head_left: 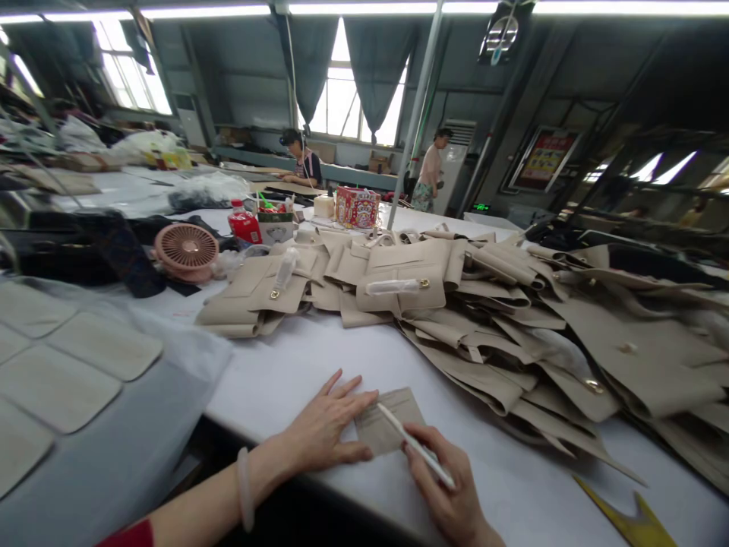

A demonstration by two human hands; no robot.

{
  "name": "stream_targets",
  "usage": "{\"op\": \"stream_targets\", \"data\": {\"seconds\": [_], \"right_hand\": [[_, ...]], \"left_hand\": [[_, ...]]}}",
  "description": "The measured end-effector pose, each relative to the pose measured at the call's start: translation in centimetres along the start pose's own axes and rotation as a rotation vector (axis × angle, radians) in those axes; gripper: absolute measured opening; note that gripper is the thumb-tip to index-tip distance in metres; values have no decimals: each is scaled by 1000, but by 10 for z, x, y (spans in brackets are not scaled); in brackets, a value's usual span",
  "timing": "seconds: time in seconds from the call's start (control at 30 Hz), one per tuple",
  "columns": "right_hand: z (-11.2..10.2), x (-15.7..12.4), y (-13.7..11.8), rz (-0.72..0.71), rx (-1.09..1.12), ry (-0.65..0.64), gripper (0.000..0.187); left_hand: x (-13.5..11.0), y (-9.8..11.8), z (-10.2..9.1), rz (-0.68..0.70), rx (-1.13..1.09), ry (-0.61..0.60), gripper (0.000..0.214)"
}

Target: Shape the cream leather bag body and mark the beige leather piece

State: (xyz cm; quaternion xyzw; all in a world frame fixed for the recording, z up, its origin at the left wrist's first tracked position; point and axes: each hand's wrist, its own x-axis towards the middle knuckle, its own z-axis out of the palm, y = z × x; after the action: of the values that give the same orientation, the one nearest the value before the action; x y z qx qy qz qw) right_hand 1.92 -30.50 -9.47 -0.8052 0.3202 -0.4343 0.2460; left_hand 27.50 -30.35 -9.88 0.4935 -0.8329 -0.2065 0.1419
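A small greyish-beige rectangular piece [383, 434], with faint lines across it, lies on the white table near the front edge. My left hand [330, 425] rests on its left side with fingers spread, a pale bangle on the wrist. In my right hand [447, 475] is a slim white pen [424, 454], gripped between thumb and fingers. Its tip points up and left, at or just over the upper part of the piece; whether it touches I cannot tell.
Beige leather-like bag parts [404, 281] pile up behind and to the right. A yellow pointed tool [626, 516] lies at front right. Flat pale panels [62, 387] lie left. A pink fan [187, 252], red bottle [244, 224] and patterned box [358, 207] stand behind. Two people are farther back.
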Motion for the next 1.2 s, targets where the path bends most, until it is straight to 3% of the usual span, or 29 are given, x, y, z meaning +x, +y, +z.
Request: {"op": "stream_targets", "data": {"seconds": [0.13,0.23,0.37,0.6,1.2], "right_hand": [[2,-7,-12,-346,-176,-16,35],[6,-2,-12,-425,-156,-154,42],[12,1,-5,-491,-227,-175,45],[13,-4,-2,-462,-302,-237,38],[14,-7,-2,-466,-324,-131,37]], "left_hand": [[-1,-8,1,16,10,19,92],[-1,-10,5,3,21,41,94],[1,-10,6,2,22,30,95],[2,-13,8,24,6,63,93],[4,-14,11,36,7,63,93]]}}
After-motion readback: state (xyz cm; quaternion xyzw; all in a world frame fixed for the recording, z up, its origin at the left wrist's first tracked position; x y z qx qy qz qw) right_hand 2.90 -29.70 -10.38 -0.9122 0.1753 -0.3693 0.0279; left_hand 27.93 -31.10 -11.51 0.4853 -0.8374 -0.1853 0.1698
